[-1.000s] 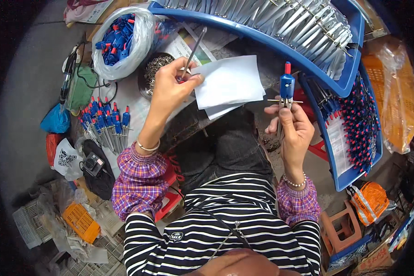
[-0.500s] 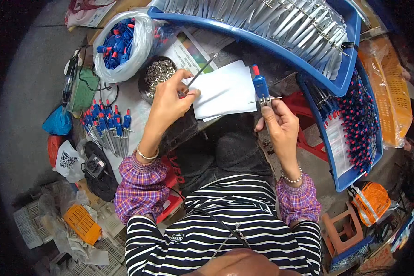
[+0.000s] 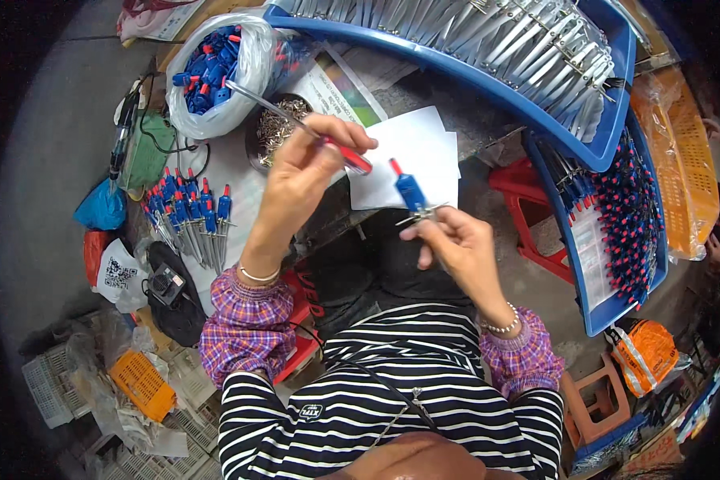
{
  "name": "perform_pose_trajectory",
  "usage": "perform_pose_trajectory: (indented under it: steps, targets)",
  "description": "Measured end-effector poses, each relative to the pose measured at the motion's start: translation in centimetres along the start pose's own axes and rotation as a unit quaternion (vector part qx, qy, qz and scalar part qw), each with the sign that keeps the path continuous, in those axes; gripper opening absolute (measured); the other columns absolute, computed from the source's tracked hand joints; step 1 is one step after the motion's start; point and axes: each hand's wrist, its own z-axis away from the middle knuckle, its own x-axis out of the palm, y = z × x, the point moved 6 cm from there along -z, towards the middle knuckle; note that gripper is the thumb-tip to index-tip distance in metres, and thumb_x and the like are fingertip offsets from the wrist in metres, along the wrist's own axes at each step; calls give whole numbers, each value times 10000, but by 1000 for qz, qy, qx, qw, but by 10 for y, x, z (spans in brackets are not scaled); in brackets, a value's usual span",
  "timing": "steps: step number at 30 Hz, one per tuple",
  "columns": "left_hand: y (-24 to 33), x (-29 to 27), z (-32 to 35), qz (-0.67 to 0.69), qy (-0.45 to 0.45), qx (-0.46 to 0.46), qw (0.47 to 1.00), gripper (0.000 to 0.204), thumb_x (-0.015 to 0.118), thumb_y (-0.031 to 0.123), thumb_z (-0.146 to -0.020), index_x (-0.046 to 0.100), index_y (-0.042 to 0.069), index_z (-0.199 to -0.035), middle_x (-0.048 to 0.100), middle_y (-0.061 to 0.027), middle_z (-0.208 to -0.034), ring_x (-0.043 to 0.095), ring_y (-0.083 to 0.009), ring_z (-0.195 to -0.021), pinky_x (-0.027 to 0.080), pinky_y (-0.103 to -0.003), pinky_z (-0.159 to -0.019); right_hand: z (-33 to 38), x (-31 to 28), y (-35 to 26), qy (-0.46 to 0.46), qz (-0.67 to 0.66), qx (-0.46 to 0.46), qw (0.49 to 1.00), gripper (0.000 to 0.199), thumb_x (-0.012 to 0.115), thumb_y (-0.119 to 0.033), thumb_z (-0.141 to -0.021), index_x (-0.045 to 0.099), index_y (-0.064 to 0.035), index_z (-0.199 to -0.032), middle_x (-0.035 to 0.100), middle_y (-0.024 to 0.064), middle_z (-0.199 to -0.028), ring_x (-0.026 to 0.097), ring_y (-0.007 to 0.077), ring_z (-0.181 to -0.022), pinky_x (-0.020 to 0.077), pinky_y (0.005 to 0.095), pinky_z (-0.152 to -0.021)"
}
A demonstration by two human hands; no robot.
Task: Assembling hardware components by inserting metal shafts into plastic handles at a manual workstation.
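Note:
My left hand [image 3: 300,172] is closed round a screwdriver [image 3: 348,155] with a red handle. Its long metal shaft points up and left, over the bowl of small metal parts [image 3: 284,120]. Between the thumb and fingers of my right hand [image 3: 456,240], a blue handle piece [image 3: 410,192] is held with its red tip upward. Thin metal parts cross at its lower end, partly covered by my fingers. White paper sheets [image 3: 404,144] lie on the table just beyond both hands.
A plastic bag of blue and red pieces [image 3: 244,104] stands at far left. Finished-looking blue-handled pieces [image 3: 196,212] lie in a pile nearer. A blue tray of metal strips [image 3: 456,60] spans the back; another blue tray [image 3: 588,316] and a red stool [image 3: 516,180] are at right.
My left hand has turned the screwdriver, so its shaft now points up-left instead of up-right and its red handle shows. My right hand has moved left with the blue handle piece, now tilted.

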Motion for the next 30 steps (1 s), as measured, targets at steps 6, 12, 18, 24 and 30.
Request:
perform_pose_trajectory:
  steps: [6, 12, 18, 24, 30]
  targets:
    - [-16, -12, 3, -127, -17, 37, 991, 118, 514, 68, -943, 506, -10, -1032, 584, -132, -1040, 588, -161, -943, 483, -293, -838, -27, 7, 31, -17, -56, 35, 998, 267, 562, -185, -932, 588, 71, -1003, 680, 108, -835, 578, 63, -560, 469, 177, -510]
    - [34, 28, 15, -154, -58, 282, 945, 151, 480, -43, -894, 454, -11, -1039, 565, -186, -954, 614, -299, -913, 489, -448, -871, -31, 8, 32, -19, -18, 33, 999, 262, 558, -192, -939, 602, 64, -978, 664, 103, -784, 566, 72, -533, 481, 196, -510]
    - [-5, 27, 10, -266, -112, 108, 951, 165, 421, -95, -886, 439, -11, -1026, 575, -181, -994, 607, -283, -909, 471, -376, -880, -27, 13, 30, -12, -36, 24, 999, 242, 551, -172, -938, 609, 60, -971, 657, 100, -756, 555, 74, -513, 474, 200, -478]
    - [35, 43, 12, -262, -103, 301, 911, 159, 512, -25, -883, 429, 29, -1007, 597, -178, -948, 619, -295, -854, 517, -432, -846, -33, 12, 31, -19, -26, 28, 999, 228, 544, -159, -936, 609, 59, -957, 657, 99, -754, 556, 76, -510, 478, 207, -472]
    - [-8, 35, -6, -271, -117, 62, 954, 206, 456, -133, -841, 494, -39, -1020, 596, -167, -964, 606, -225, -926, 481, -314, -858, -34, 12, 30, -25, -43, 31, 998, 243, 535, -159, -937, 606, 70, -976, 657, 110, -756, 563, 81, -511, 479, 206, -470]
